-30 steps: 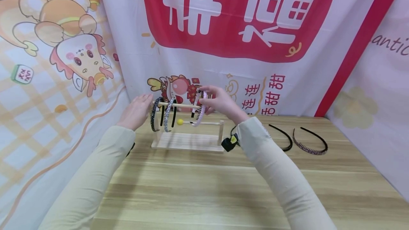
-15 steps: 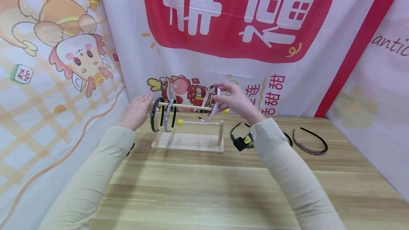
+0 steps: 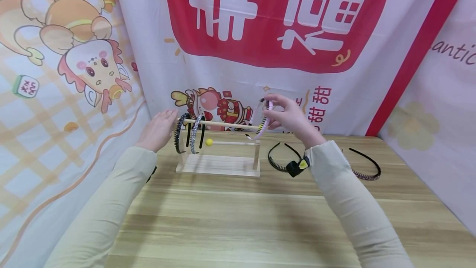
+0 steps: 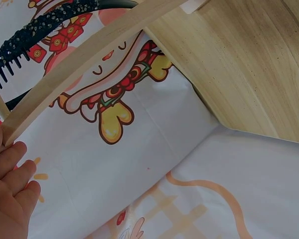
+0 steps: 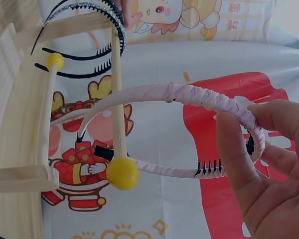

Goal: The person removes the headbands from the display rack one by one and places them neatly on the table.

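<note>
My right hand [image 3: 291, 119] pinches a pale pink wrapped headband [image 5: 199, 95] at its curved top, between thumb and fingers. The headband's two arms straddle the upper rod [image 3: 219, 124] of a wooden stand [image 3: 219, 166], close to the yellow ball [image 5: 123, 174] at the rod's right end. Toward the rod's left end hang a black glittery headband [image 3: 179, 135] and a silver glittery one [image 3: 193, 135]. My left hand [image 3: 158, 130] has its fingers extended at the stand's left end. In the left wrist view its fingertips [image 4: 17, 149] touch the wood.
On the wooden table right of the stand lie a black toothed headband [image 3: 275, 163] with a dark bow [image 3: 293, 168] beside my right cuff, and a dark glittery headband [image 3: 372, 175] partly behind the sleeve. A printed cloth [image 3: 267, 82] hangs behind the table.
My right hand has moved right with the pink headband, from partway along the upper rod to its ball end. My left hand has stayed in place.
</note>
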Demonstrator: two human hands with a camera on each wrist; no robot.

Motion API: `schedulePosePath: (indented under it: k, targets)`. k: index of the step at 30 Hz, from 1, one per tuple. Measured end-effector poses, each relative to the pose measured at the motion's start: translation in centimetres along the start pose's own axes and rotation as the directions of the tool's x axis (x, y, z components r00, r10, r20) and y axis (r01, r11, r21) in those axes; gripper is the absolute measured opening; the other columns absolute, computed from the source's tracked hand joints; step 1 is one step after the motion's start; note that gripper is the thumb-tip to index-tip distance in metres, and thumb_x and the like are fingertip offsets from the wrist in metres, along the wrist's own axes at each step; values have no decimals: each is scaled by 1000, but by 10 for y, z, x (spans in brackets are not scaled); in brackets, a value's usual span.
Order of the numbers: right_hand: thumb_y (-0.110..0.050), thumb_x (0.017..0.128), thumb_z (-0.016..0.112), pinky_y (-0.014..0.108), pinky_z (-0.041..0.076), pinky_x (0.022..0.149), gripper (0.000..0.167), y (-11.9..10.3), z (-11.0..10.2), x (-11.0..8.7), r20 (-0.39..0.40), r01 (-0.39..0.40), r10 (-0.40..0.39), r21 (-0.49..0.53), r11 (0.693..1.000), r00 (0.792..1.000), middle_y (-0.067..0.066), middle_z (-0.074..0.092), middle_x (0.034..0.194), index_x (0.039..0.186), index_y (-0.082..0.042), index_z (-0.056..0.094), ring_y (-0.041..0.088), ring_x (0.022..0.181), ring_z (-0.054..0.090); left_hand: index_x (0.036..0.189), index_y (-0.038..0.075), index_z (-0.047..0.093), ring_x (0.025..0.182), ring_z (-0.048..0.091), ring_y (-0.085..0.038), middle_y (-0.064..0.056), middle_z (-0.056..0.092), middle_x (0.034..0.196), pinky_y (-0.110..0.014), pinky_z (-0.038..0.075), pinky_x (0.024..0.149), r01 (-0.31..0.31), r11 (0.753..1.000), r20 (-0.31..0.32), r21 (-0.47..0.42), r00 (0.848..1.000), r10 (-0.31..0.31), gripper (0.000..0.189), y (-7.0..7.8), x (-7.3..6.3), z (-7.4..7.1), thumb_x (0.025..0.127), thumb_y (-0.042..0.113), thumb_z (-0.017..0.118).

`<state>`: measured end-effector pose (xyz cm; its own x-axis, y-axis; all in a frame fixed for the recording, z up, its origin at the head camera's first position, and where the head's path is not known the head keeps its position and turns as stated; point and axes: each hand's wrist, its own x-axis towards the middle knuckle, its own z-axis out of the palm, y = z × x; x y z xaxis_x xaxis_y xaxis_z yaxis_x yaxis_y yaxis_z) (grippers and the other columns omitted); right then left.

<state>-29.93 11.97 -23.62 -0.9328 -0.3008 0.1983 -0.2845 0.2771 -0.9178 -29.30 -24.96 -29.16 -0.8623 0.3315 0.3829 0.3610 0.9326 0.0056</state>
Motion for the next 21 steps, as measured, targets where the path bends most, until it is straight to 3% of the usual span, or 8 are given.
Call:
schedulePosePath:
  k: [21]
  targets:
    - [-6,86,62,38,57,68,52,33,-31,-30,-39,-1,2,25,1000,999,19,50,114,135,-6,43,22,70,62,135,-13,31,126,30,-44,-32,35,135,-49,16,110,13,1000,23,-8,1000,-13,57,2,0,-3,84,-7,56]
